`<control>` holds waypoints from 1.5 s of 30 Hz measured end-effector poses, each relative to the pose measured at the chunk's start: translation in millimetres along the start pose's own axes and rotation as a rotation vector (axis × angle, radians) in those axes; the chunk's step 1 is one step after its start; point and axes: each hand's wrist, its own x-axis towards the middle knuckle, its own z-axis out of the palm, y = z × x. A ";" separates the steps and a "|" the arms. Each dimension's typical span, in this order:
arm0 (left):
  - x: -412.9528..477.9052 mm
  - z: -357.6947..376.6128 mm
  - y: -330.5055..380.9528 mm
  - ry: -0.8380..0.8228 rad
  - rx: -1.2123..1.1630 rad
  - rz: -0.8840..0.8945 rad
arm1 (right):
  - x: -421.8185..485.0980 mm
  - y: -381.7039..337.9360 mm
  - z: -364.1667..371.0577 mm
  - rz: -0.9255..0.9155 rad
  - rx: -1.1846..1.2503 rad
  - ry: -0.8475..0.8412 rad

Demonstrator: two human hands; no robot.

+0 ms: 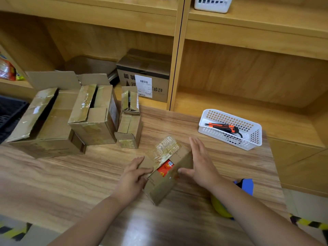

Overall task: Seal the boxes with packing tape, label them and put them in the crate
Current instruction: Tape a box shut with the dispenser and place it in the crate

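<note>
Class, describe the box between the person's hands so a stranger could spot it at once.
On the wooden table, look nearer than the cluster of open boxes at the left. The small cardboard box sits between the left hand and right hand; unlike the others, a red packet shows under its taped flap.

White basket (255, 137) stands on the table (71, 174), beyond the right fingers (197, 144) and to their right. An orange-and-black knife (223, 127) lies inside it. Upper basket (213, 6), also white, sits on a shelf (248, 20) far beyond those fingers. Red and yellow packets (7, 70) lie far left of the left fingers (138, 161). Yellow-and-black hazard stripes (308, 223) mark the floor, nearer than the right fingers and to their right.
</note>
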 end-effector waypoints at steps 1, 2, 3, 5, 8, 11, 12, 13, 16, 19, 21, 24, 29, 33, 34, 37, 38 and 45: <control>2.1 -0.9 -0.8 0.020 -0.065 -0.003 | 3.4 -0.9 5.1 0.036 0.056 0.002; 3.7 -2.2 -1.6 0.032 -0.122 -0.023 | 5.3 -1.7 10.1 0.074 0.104 -0.017; 4.6 -4.1 -1.8 0.018 -0.162 -0.056 | 5.9 -2.3 15.1 0.106 0.126 -0.044; 4.8 -8.2 -0.6 -0.025 -0.190 -0.108 | 2.9 -4.0 23.7 0.150 0.088 -0.072; 5.0 -17.7 14.6 -0.065 0.035 -0.095 | -8.2 -7.6 33.0 0.160 -0.003 -0.055; 6.3 -8.8 16.5 -0.088 0.531 -0.164 | -21.1 -15.7 40.5 0.153 -0.009 -0.092; 5.4 -6.6 18.2 -0.052 0.633 -0.156 | -25.0 -19.3 43.1 0.154 -0.006 -0.115; 4.2 -4.0 17.7 -0.053 0.679 -0.139 | -28.4 -22.5 45.7 0.157 -0.013 -0.132; 0.1 0.3 11.3 -0.100 0.725 -0.099 | -33.1 -31.5 49.2 0.148 -0.124 -0.128; -1.0 -1.8 11.7 -0.082 0.756 -0.062 | -28.8 -39.1 50.3 0.036 -0.268 -0.140; 0.0 -3.4 10.5 -0.091 0.765 -0.048 | -24.8 -45.4 52.2 -0.026 -0.316 -0.157; 3.3 -7.1 6.7 -0.103 0.763 -0.023 | -20.7 -51.5 56.8 -0.016 -0.365 -0.169; 11.4 -12.7 3.7 -0.161 0.730 0.004 | -24.0 -55.7 62.3 0.125 -0.436 -0.139; 22.3 -15.9 2.1 -0.179 0.728 0.077 | -28.7 -58.1 69.2 0.278 -0.383 -0.099; 24.8 -16.5 2.1 -0.188 0.736 0.092 | -30.3 -59.3 71.9 0.293 -0.389 -0.087; 31.0 -16.6 1.0 -0.197 0.754 0.144 | -32.2 -59.5 80.0 0.354 -0.385 -0.049; 32.6 -16.2 0.5 -0.203 0.755 0.158 | -33.1 -59.4 82.6 0.390 -0.374 -0.053; 42.3 -10.3 -5.8 -0.241 0.763 0.241 | -44.7 -59.2 87.0 0.462 -0.216 0.011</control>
